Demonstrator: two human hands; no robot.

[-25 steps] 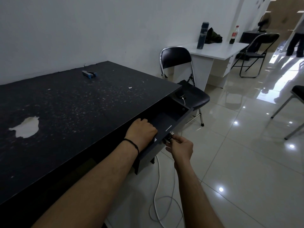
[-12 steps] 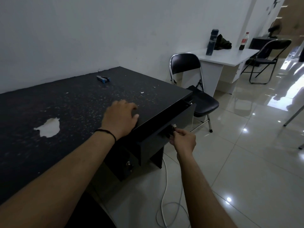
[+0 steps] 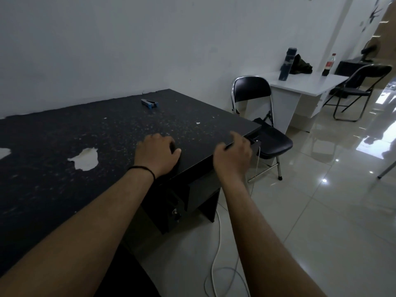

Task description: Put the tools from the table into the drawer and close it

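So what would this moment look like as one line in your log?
drawer: looks shut | left hand: resting on table | right hand: at table's front edge | blue tool: on table, far side

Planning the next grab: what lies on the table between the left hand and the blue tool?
In the head view, only bare speckled table between the left hand and the tool; one small white scrap lies off to the right.

Table (image 3: 64, 133) top largely bare; only a blue tool (image 3: 149, 103) is seen near the far edge, with open surface all around it. Left hand (image 3: 155, 156) is laid on the top by the front edge. Front right corner is taken up by the right hand (image 3: 233, 156). Just beyond that corner a chair (image 3: 263, 125) crowds the table's end. Floor in front is crossed by a cable (image 3: 218, 249).
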